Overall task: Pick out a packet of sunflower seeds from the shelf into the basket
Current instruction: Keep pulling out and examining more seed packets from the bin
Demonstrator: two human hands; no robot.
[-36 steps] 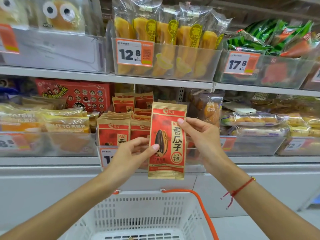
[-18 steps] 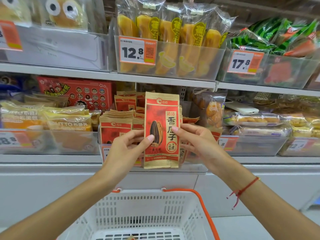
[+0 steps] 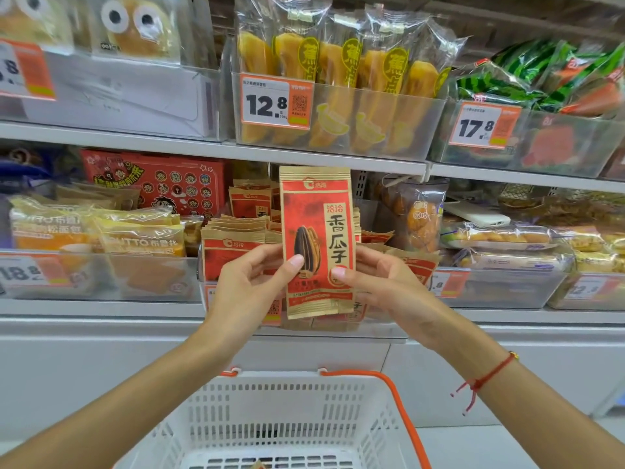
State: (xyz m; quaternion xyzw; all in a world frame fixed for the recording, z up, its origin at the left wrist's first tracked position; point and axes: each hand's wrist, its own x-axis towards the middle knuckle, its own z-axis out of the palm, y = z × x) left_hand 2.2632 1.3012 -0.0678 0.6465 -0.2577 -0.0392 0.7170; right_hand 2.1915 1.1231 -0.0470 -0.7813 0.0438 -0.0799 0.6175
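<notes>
Far left on the middle shelf (image 3: 101, 308) sit bread packs (image 3: 138, 238) in a clear bin, with a red cartoon box (image 3: 152, 179) behind them; none of that concerns you.

Your left hand (image 3: 250, 286) comes next. Its thumb presses the front of the sunflower seed packet (image 3: 318, 242) near the printed seed, with the fingers curled behind the left edge, so it pinches the packet. The packet stands upright, held in the air just in front of the bin of matching seed packets (image 3: 233, 245), clear of the shelf and well above the basket.

Your right hand (image 3: 382, 282) mirrors the left: thumb on the front low down, fingers wrapped behind the right edge, clamped on the same packet.

Further right lie more wrapped pastries (image 3: 500, 236), and above them price tags reading 12.8 (image 3: 275, 101) and 17.8 (image 3: 483, 125).

By my reading, picking is done and the drop into the basket is what remains. The white basket (image 3: 287, 411) with its orange handle (image 3: 402, 411) waits near you, directly below. The next move calls for bringing the packet down and toward you, over the rim, then letting go; one hand would be enough. Keep it clear of the handle on the right side.
</notes>
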